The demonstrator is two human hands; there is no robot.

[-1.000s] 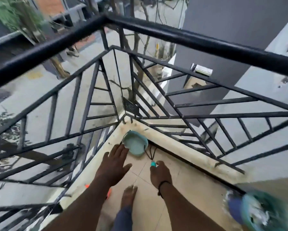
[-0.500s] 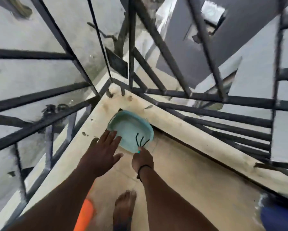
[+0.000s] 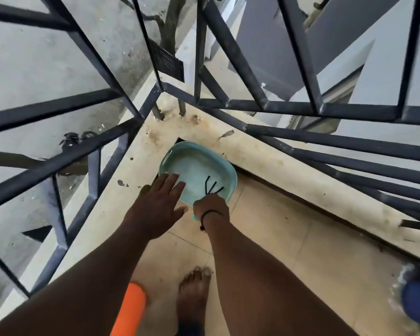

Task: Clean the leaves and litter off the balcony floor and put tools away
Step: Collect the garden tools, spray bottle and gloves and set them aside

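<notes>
I see a teal basin (image 3: 199, 170) sitting in the far corner of the balcony floor (image 3: 289, 238), tucked against the stained ledge (image 3: 264, 156) under the dark metal railing (image 3: 252, 105). My left hand (image 3: 159, 207) reaches out flat, fingers straight, its fingertips at the basin's near-left rim, while my right hand (image 3: 211, 207) grips a small hand rake (image 3: 211, 187) whose black prongs lie over the basin's inside. Nearer, a bare foot (image 3: 194, 294) stands on the tiles, with an orange handle (image 3: 131, 309) to its left.

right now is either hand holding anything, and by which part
The right hand grips a small rake by its handle, prongs over the teal tray. The left hand holds nothing.
</notes>
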